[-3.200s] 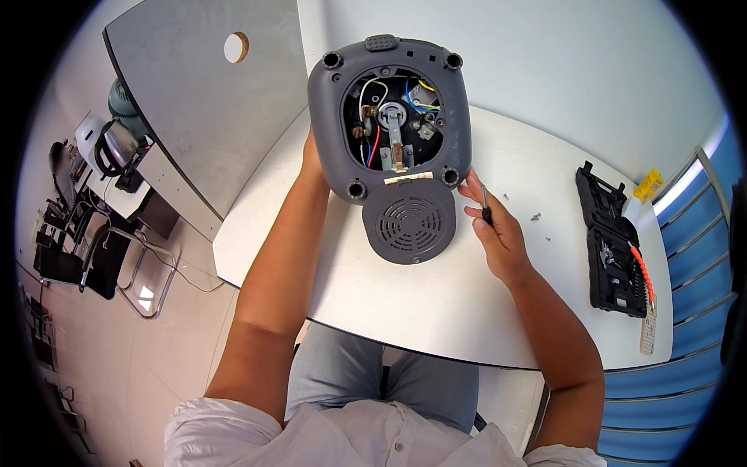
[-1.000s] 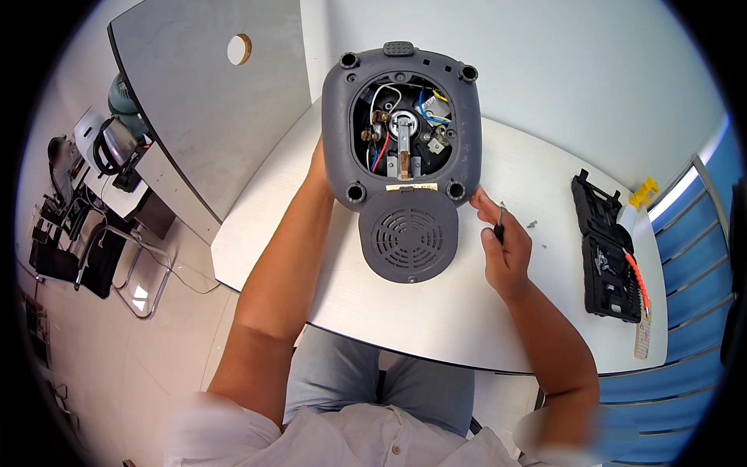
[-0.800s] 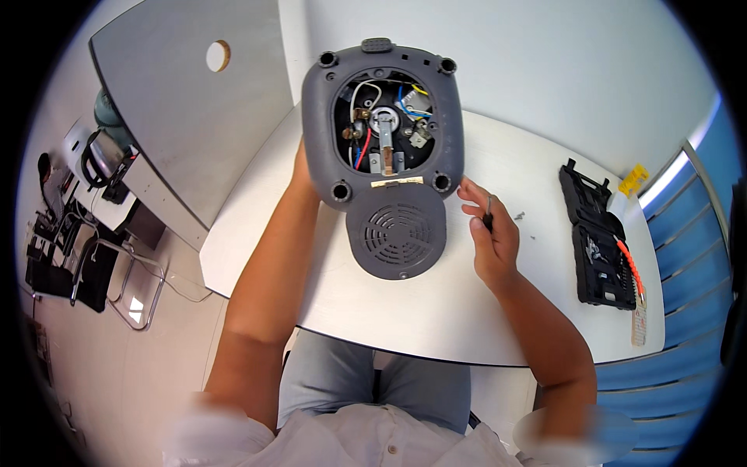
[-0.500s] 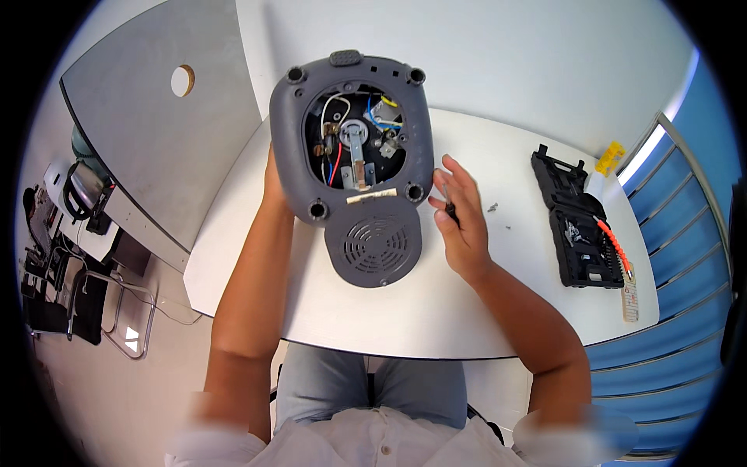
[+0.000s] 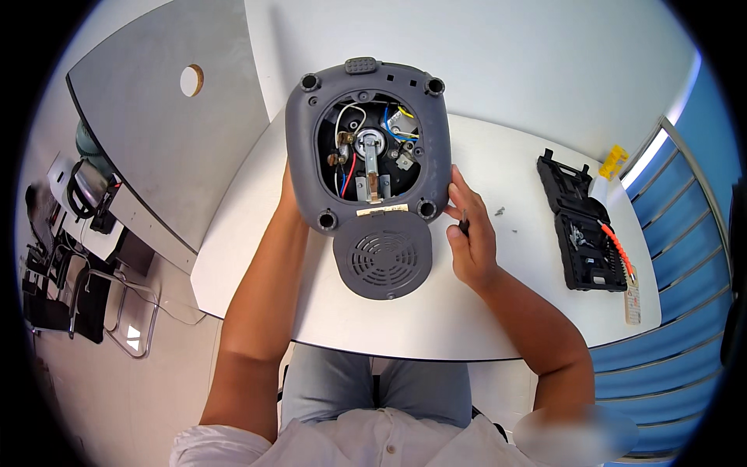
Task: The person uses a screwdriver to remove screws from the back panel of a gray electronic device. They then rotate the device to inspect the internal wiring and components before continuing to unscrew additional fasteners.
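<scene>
Facing the appliance [image 5: 372, 159] at twelve o'clock, I'm hiding most of my left hand [image 5: 289, 191] behind it, that grip unclear; at its four o'clock, my half-curled right fingers [image 5: 481, 222] are holding a screwdriver [image 5: 464, 226].

An office-like room: grey partition [image 5: 148, 140] at upper left, tubular-framed chair [image 5: 87, 317] at lower left, white desk [image 5: 366, 331] at centre.
</scene>
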### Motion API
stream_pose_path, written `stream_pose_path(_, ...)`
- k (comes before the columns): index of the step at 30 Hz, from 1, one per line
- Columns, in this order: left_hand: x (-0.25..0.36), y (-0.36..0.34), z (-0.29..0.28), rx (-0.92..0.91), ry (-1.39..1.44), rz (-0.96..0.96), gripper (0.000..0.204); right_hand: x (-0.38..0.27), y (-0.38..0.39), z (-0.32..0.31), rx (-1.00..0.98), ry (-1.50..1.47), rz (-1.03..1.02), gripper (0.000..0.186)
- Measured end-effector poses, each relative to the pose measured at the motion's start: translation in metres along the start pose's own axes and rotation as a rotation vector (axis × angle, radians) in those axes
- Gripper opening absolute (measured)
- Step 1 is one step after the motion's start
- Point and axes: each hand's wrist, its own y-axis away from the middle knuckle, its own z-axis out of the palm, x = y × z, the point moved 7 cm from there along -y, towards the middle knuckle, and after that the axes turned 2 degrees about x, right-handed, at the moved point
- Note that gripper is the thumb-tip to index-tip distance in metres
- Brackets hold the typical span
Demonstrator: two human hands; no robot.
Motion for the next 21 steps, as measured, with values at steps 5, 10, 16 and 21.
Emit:
stream_pose_path(5,-0.008,-0.001,-0.016,0.065,0.06,-0.056,0.035,-0.011,-0.002,0.005,-0.003,0.196,-0.131,0.05)
stream_pose_path(10,0.016,-0.004,-0.045,0.209,-0.372,0.199,0.052,-0.013,-0.005,0.004,-0.013,0.271,-0.156,0.052)
stream_pose_path(16,0.104,-0.034,0.043,-0.108,-0.799,0.418,0.067,-0.014,-0.01,0.004,-0.023,0.22,-0.171,0.051)
stream_pose_path(21,0.09,-0.039,0.076,-0.425,-0.842,0.047,0.063,-0.012,-0.011,0.004,-0.022,0.16,-0.137,0.05)
